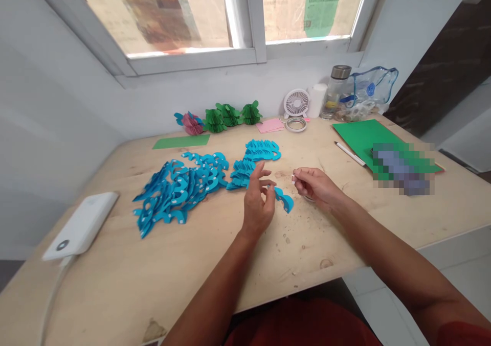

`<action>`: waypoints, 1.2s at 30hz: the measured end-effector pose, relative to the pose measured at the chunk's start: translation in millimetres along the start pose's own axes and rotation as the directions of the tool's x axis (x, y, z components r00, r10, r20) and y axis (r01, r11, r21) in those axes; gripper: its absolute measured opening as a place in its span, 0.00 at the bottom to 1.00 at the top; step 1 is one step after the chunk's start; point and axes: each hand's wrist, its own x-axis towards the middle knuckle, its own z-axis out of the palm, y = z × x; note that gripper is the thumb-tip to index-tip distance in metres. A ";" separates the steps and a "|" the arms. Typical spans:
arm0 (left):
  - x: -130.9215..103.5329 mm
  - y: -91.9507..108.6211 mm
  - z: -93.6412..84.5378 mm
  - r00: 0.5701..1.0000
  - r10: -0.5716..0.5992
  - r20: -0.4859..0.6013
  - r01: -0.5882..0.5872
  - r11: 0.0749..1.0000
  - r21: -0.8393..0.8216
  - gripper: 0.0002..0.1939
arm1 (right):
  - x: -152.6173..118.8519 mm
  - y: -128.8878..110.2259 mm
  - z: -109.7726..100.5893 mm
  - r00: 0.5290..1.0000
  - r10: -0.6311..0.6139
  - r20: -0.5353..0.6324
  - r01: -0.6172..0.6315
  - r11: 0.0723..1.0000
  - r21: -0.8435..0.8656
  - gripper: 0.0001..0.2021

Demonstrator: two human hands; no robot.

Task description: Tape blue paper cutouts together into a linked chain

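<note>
I have 2 hands over the table. My left hand (259,203) pinches 1 blue paper piece (285,202) between the thumb and a finger, and my pointer finger sticks up. My right hand (312,185) is closed, with its fingertips gripping 1 tiny white bit (293,179); it looks like tape, but it is too small to be sure.

To my left is 1 big messy blue pile (180,187), with too many pieces to count. They are curvy and bumpy, and many have little white squares. Near my left hand are 2 neater blue bunches (263,150), all ruffly.

By the wall sit 3 green paper puffs (230,116) and 1 pink puff (192,124) with blue bits, all made of folds. There is 1 flat green strip (181,141), 1 round tape roll (295,125), 1 white fan (296,103) and 1 clear bottle (335,93) beside 1 see-through bag (370,93). On my right, 1 white pen (350,153) lies beside a green sheet (368,134). On the far left is 1 smooth white box (82,226) with a cord.

The table (215,269) is pale wood with dark spots. Behind it are a white wall and 1 window (259,24) with papers over the glass.
</note>
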 end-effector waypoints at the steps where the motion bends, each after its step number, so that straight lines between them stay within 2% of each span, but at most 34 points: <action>1: -0.6 0.1 0.5 0.999 0.012 0.037 -0.012 1.000 0.001 0.28 | 0.4 0.9 0.4 1.000 -0.004 0.009 0.004 1.000 -0.007 0.14; 4: -2.0 -0.7 2.1 0.992 0.017 0.123 -0.019 1.000 0.020 0.29 | 0.9 2.8 0.9 1.000 0.000 0.015 0.000 1.000 -0.027 0.14; 6: -2.5 -2.0 2.6 0.990 -0.010 0.141 0.005 0.999 0.041 0.29 | 0.8 3.5 0.4 1.000 0.005 0.013 -0.005 0.999 -0.039 0.14; 9: -2.2 -3.4 1.7 0.993 -0.066 0.101 0.063 0.997 0.036 0.29 | 1.2 4.2 -1.0 1.000 -0.006 0.025 0.008 0.998 -0.056 0.14; 13: -0.5 -2.3 -0.8 0.995 -0.099 0.010 0.099 0.994 -0.052 0.28 | 2.6 5.6 -2.6 0.998 -0.019 0.059 0.027 0.990 -0.140 0.14; 19: -0.4 0.6 -1.6 0.997 -0.063 -0.050 0.057 0.993 -0.101 0.26 | 2.3 10.1 -1.8 0.989 -0.042 0.142 0.093 0.920 -0.380 0.15; 23: -1.6 1.2 -2.1 0.997 -0.051 -0.058 0.043 0.991 -0.127 0.25 | 2.0 12.8 -1.5 0.980 -0.134 0.147 0.192 0.834 -0.518 0.14; 26: -2.1 2.9 -2.6 0.998 -0.029 -0.058 0.020 0.989 -0.145 0.25 | 2.0 13.0 -1.1 0.967 -0.194 0.165 0.254 0.796 -0.549 0.13; 31: -3.3 8.0 -2.3 0.999 0.020 -0.051 -0.026 0.992 -0.123 0.24 | -0.6 12.1 3.1 0.974 -0.139 0.181 0.217 0.806 -0.550 0.13; 36: -4.5 12.0 -1.5 0.998 0.029 -0.048 -0.035 0.991 -0.129 0.24 | -0.4 14.0 5.9 0.984 -0.117 0.134 0.173 0.808 -0.563 0.16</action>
